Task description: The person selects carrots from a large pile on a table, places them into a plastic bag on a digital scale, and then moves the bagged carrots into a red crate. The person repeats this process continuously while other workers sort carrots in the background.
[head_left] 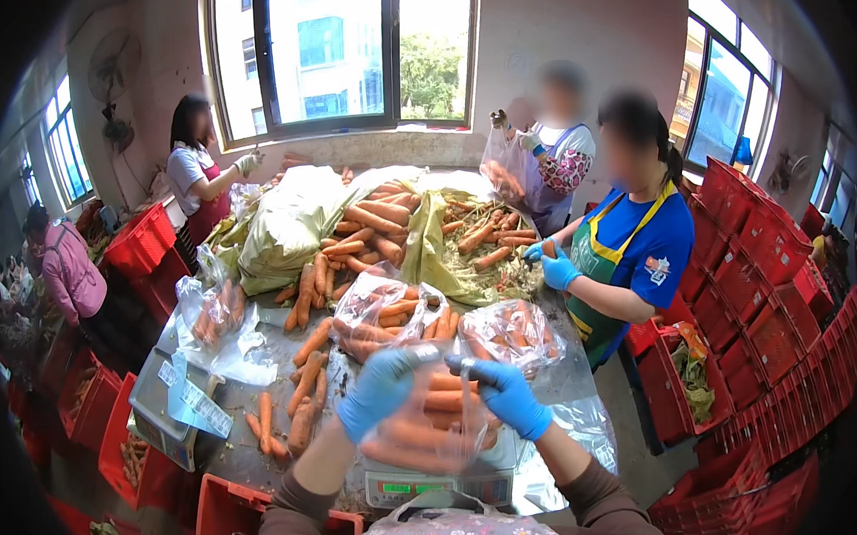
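My left hand (385,385), in a blue glove, grips one side of the mouth of a clear plastic bag (470,427). The other side of that mouth is pinched in my right hand (507,392), gloved in blue with dark fingertips. Several carrots (414,440) lie inside the bag, blurred on the left. Below and behind it is a digital scale (438,486) with a lit green display; whether the bag rests on it I cannot tell. Just beyond my hands sit two more clear bags of carrots, an open-topped one (384,312) and a fuller one (514,332).
Loose carrots (308,387) lie left of the bag. A second scale (165,401) bears printed label strips (198,403). Large sacks (294,223) spill carrots at the table's middle. Co-workers stand at the far left and right. Red crates (753,303) stack along the right; another (228,516) stands front left.
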Demonstrator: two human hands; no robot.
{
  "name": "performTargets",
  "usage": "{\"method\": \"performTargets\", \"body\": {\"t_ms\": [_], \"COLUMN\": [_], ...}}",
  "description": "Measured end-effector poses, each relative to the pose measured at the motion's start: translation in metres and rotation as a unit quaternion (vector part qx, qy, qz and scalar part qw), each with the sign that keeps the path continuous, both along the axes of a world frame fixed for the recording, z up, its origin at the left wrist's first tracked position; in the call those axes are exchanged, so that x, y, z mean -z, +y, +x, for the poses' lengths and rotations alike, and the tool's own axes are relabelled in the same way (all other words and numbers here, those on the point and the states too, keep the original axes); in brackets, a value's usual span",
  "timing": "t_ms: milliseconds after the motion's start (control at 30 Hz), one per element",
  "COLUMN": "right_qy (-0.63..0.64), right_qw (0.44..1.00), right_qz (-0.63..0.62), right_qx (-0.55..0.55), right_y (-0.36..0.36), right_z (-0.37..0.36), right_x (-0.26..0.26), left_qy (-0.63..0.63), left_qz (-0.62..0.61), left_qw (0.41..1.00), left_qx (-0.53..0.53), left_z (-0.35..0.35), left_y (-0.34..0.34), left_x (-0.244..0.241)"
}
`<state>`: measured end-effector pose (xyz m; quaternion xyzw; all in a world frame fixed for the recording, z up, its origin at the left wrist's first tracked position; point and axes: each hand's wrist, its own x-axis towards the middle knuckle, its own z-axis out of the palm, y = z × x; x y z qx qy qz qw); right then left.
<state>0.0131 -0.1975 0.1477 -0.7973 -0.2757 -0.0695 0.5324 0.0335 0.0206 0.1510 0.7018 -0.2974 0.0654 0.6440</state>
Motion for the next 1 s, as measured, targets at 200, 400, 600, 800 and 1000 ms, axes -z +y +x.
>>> {"method": "performTargets", "body": {"t_ms": [200, 400, 600, 800, 1000], "right_qy": [0.054, 0.148, 0.106, 0.240, 0.507], "right_qw": [0.989, 0.984, 0.978, 0.962, 0.676], "right_qz": [0.119, 0.088, -0.145, 0.092, 0.494], "right_qx": [0.071, -0.049, 0.104, 0.096, -0.206], "right_y": [0.021, 0.025, -0.026, -0.070, -0.002], "right_z": [0.009, 0.014, 0.047, 0.075, 0.068], "right_x": [0.019, 0.020, 0.095, 0.163, 0.072], "left_qy": [-0.076, -0.184, -0.267, -0.076, -0.054], "left_qz": [0.012, 0.124, 0.375, 0.367, 0.120], "left_qw": [0.991, 0.971, 0.880, 0.922, 0.985], "left_qx": [-0.109, -0.093, -0.115, -0.093, -0.115], "left_z": [-0.012, -0.023, -0.026, -0.026, -0.038], "left_y": [-0.027, -0.035, 0.012, 0.060, 0.034], "left_x": [0.008, 0.014, 0.070, 0.120, 0.108]}}
